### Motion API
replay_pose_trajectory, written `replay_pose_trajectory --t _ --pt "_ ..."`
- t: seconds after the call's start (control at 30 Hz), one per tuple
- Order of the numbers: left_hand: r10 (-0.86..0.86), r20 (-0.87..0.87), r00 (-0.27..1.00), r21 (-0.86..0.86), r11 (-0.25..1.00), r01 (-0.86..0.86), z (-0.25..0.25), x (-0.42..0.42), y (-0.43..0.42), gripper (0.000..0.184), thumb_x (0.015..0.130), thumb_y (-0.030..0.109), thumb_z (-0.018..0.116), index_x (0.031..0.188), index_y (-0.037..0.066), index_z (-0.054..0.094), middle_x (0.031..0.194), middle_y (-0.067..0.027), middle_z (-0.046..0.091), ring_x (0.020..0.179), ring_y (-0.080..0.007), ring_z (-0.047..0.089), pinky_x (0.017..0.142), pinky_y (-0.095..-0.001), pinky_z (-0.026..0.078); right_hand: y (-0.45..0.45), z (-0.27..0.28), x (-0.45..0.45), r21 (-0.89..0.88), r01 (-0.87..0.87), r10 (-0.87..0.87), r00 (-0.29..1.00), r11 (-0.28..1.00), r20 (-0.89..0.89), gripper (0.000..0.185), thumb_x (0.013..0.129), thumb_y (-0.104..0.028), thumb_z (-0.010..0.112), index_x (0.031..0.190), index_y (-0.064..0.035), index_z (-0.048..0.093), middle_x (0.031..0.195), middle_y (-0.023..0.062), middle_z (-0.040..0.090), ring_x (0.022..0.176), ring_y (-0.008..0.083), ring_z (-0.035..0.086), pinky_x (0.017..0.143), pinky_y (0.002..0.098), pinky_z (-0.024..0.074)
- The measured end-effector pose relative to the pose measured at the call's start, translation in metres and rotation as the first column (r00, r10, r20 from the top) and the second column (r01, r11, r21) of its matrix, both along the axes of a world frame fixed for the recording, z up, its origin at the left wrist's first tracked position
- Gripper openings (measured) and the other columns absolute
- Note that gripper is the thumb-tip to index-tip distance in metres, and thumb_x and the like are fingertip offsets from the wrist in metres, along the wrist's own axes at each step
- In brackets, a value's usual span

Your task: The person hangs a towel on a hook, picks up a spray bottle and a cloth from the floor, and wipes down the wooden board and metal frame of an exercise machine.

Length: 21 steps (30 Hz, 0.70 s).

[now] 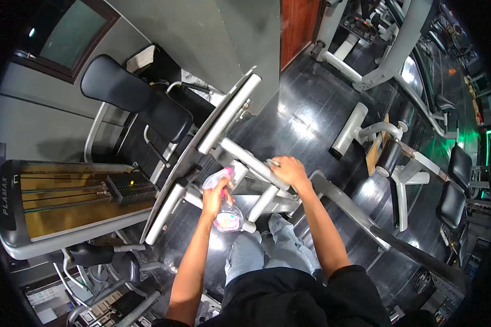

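Clasping a clear spray bottle (228, 219) around its neck, the left hand (213, 203) has its fingers wrapped below the pink-and-clear spray head; the palm and fingers cover much of the neck and trigger. The bottle's body hangs just below this grip, its printed label too small to read. Up and right of it, the right hand (292, 172) bends over a pale grey frame tube (252, 162). Its fingertips are partly hidden, and a small greyish thing beside them is hard to make out, so I cannot tell how tightly it grips.

Left of the bottle, near it, runs the long edge of the machine's frame; beyond that stands a PLAMAX weight-stack housing (10, 203), darkened at its outer side by the lens rim. Above the right hand, black flooring (305, 117) stretches towards a wooden door (299, 30), cut off at the top. Right of that hand, a curved grey tube (341, 200) borders the space near the forearm.
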<state>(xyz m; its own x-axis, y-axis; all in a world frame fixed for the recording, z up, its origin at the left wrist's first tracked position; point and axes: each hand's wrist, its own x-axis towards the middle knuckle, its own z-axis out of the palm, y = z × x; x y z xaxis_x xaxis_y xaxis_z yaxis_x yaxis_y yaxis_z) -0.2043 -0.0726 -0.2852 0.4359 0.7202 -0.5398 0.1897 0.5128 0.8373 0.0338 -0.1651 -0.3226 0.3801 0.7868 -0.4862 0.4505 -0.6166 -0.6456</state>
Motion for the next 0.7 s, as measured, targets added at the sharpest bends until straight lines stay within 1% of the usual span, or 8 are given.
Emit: replay_pose_trajectory --t 0.1,0.17,0.23,0.33,0.43,0.53,0.6,0.7 --pt "0.007 -0.016 1.0 0.013 1.0 -0.007 0.004 0.001 -0.001 0.027 0.092 0.027 0.059 0.092 0.0 0.059 0.08 -0.0108 0.06 0.04 -0.0187 0.054 0.048 -0.0362 0.052 0.041 -0.019 -0.003 0.026 0.012 -0.009 0.993 1.0 -0.116 0.042 0.084 -0.036 0.058 0.119 -0.0136 0.068 0.112 0.0189 0.068 0.11 0.0381 0.061 0.098 0.0438 0.0463" --pt "0.021 -0.027 0.999 0.014 1.0 -0.02 0.004 0.002 -0.002 0.027 0.092 0.027 0.06 0.091 0.0 0.059 0.08 -0.0109 0.06 0.04 -0.0186 0.054 0.048 -0.0359 0.052 0.06 -0.014 -0.012 0.248 0.126 -0.031 0.936 0.961 -0.352 0.043 0.085 -0.037 0.058 0.12 -0.0127 0.067 0.112 0.0202 0.067 0.109 0.0385 0.061 0.097 0.0432 0.0462" --pt "0.011 -0.012 1.0 0.006 1.0 -0.011 0.003 0.001 -0.002 0.029 0.092 0.028 0.06 0.095 -0.001 0.06 0.081 -0.0108 0.06 0.04 -0.0184 0.054 0.048 -0.0355 0.052 0.059 0.0 -0.016 0.205 0.116 -0.043 0.943 0.972 -0.329 0.044 0.087 -0.039 0.057 0.12 -0.0111 0.066 0.112 0.0207 0.067 0.109 0.0385 0.061 0.096 0.0419 0.0463" --pt "0.022 -0.005 1.0 0.011 1.0 -0.022 0.007 0.003 -0.003 0.03 0.092 0.028 0.06 0.099 -0.002 0.061 0.081 -0.0106 0.061 0.041 -0.018 0.054 0.048 -0.0351 0.052 0.03 0.007 -0.014 0.127 0.042 -0.047 0.998 0.991 0.039 0.045 0.088 -0.042 0.054 0.119 -0.0129 0.067 0.113 0.0202 0.067 0.104 0.0384 0.064 0.095 0.0424 0.0477" --pt "0.027 0.004 1.0 0.023 0.999 -0.028 0.007 0.002 -0.004 0.032 0.092 0.025 0.062 0.111 -0.001 0.062 0.083 -0.007 0.062 0.042 -0.0159 0.055 0.045 -0.0322 0.051 -0.006 0.021 -0.006 -0.173 -0.033 0.032 0.999 0.984 -0.008 0.045 0.087 -0.042 0.055 0.119 -0.0138 0.068 0.118 0.0185 0.065 0.108 0.0375 0.062 0.094 0.0432 0.0482" --pt "0.017 -0.004 1.0 -0.03 0.999 -0.017 0.003 0.0 -0.002 0.032 0.092 0.025 0.062 0.111 -0.001 0.061 0.084 -0.0069 0.061 0.042 -0.0157 0.055 0.045 -0.0324 0.051 -0.034 0.013 -0.02 0.005 0.034 -0.034 0.995 0.999 0.096 0.04 0.087 -0.038 0.058 0.119 -0.0145 0.069 0.118 0.0156 0.065 0.108 0.0358 0.061 0.091 0.0426 0.0491" --pt "0.009 -0.002 1.0 -0.025 1.0 -0.009 -0.002 -0.001 -0.001 0.033 0.092 0.025 0.062 0.112 -0.001 0.061 0.084 -0.0069 0.061 0.042 -0.0158 0.055 0.045 -0.0326 0.051 -0.027 0.008 -0.041 0.436 0.153 -0.209 0.974 0.887 0.084 0.034 0.087 -0.029 0.064 0.117 -0.0155 0.07 0.114 0.0133 0.065 0.105 0.0342 0.06 0.088 0.0421 0.0501" --pt "-0.004 0.0 1.0 -0.033 0.999 0.004 -0.002 -0.003 0.001 0.033 0.093 0.025 0.062 0.112 -0.001 0.06 0.085 -0.007 0.061 0.042 -0.0162 0.055 0.046 -0.0329 0.051 0.002 0.02 -0.061 0.612 0.103 -0.248 0.956 0.784 0.156 0.033 0.085 -0.022 0.069 0.118 -0.019 0.07 0.113 0.0116 0.064 0.099 0.0331 0.059 0.085 0.0406 0.0509"
